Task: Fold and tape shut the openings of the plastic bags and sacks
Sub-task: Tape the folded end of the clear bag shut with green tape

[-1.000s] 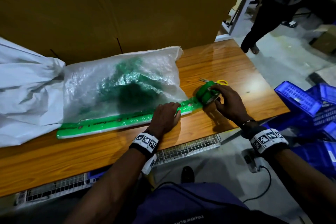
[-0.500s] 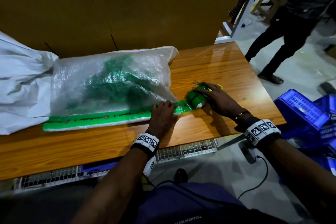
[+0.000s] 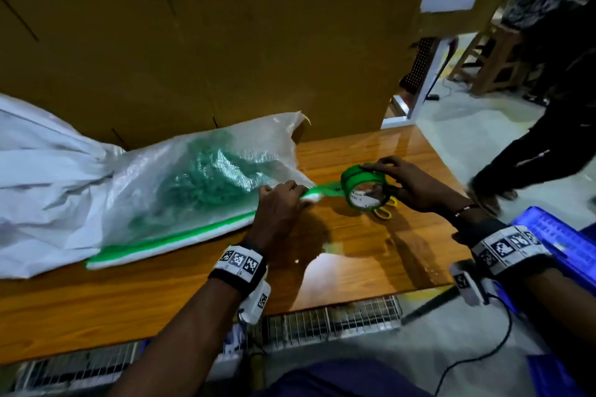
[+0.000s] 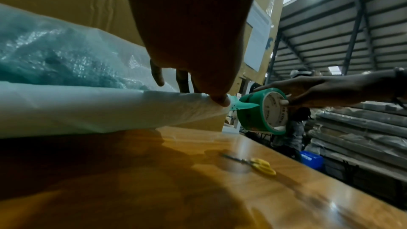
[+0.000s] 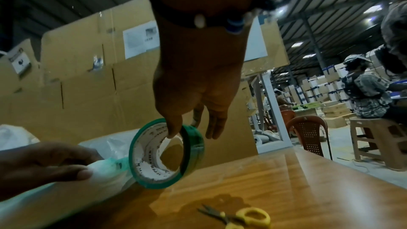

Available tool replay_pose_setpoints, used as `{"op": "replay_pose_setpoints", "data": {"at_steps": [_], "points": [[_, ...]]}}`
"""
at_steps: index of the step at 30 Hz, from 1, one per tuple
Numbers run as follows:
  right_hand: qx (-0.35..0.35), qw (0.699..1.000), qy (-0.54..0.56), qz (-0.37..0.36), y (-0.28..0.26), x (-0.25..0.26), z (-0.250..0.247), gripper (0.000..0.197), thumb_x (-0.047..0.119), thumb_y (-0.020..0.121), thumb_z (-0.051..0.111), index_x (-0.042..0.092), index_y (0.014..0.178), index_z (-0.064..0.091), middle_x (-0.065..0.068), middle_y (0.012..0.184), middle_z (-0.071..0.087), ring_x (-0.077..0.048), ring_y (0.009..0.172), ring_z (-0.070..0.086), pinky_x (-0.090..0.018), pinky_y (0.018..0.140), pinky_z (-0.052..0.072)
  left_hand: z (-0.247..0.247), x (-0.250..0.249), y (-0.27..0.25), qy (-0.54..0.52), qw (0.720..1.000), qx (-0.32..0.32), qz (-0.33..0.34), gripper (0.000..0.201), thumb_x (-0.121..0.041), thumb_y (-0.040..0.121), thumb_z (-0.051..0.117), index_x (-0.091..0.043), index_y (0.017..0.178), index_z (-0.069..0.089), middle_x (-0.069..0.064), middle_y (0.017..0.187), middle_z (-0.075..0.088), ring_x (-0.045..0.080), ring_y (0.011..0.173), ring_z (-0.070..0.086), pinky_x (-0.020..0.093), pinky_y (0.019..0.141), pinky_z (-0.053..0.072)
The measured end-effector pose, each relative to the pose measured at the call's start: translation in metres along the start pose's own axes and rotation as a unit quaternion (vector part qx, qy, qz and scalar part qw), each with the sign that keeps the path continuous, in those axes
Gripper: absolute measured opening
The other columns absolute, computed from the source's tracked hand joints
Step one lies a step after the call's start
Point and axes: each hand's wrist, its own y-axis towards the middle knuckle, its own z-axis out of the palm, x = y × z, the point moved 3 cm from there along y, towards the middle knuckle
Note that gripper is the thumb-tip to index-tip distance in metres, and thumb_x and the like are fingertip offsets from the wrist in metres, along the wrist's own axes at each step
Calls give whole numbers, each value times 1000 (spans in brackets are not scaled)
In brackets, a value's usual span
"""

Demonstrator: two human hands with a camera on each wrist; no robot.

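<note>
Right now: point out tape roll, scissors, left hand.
tape roll (image 5: 193,138), right wrist view, green outer band.
scissors (image 5: 253,217), right wrist view, yellow handle loop.
left hand (image 3: 277,203), head view, back of hand.

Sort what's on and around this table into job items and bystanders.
In use:
- clear woven plastic sack with green contents, left hand pinching its taped corner
- green adhesive tape roll, held in right hand
- yellow-handled scissors

Lying about:
- white plastic sack
- brown cardboard boxes
- blue plastic crate

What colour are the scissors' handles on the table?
Yellow. The scissors show best in the right wrist view, lying on the wooden table.
</note>
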Motion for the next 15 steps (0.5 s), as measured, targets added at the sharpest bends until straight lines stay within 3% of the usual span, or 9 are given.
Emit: {"op": "replay_pose_setpoints", "data": {"at_steps": [7,11,15], "points": [[-62,997,25,34,-1,32,-33,58,56,101,52,42,156,43,-4,120,49,-30,105,54,-53,93,48,-40,13,29,-24,998,-45,-40,33,-47,105,47,-30,124,68,-4,116,69,25,107,63,46,90,36],[-91,995,44,24,-8,50,-35,53,66,98,55,51,148,49,1,110,50,-22,100,54,-46,85,50,-60,12,36,-65,993,-60,-73,29,-46,105,52,-32,122,71,-5,120,72,25,112,62,42,91,35],[-94,990,107,13,-12,69,-27,54,71,93,62,50,143,56,3,111,64,-9,100,64,-38,82,55,-76,14,42,-146,978,-100,-108,28,-49,102,58,-30,109,78,-6,108,78,22,101,70,41,86,51]]}}
